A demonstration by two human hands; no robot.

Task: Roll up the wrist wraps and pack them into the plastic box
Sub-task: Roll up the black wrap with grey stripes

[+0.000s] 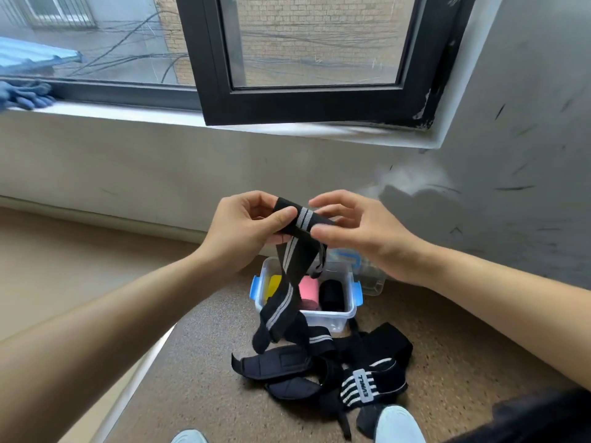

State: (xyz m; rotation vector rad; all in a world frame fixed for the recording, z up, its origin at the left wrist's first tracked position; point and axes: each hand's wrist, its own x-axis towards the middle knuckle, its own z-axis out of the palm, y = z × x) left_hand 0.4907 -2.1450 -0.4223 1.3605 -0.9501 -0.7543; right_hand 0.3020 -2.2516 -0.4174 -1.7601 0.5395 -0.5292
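Observation:
A black wrist wrap with grey stripes [294, 260] hangs from both hands at chest height. My left hand [246, 228] pinches its folded top end between thumb and fingers. My right hand [358, 231] pinches the same end from the right, thumb on the front. The wrap's tail dangles down over the clear plastic box [350, 310] with blue latches on the floor. Inside the box lie a yellow roll [274, 284], a pink roll [309, 290] and a black roll [332, 295]. Several more black wraps [339, 366] lie in a loose pile in front of the box.
The box's clear lid [371, 276] leans behind it against the wall. An open black window frame [307, 100] juts out above the sill. Blue gloves [28, 94] lie on the sill at left. My light shoes [398, 425] stand at the bottom edge on brown carpet.

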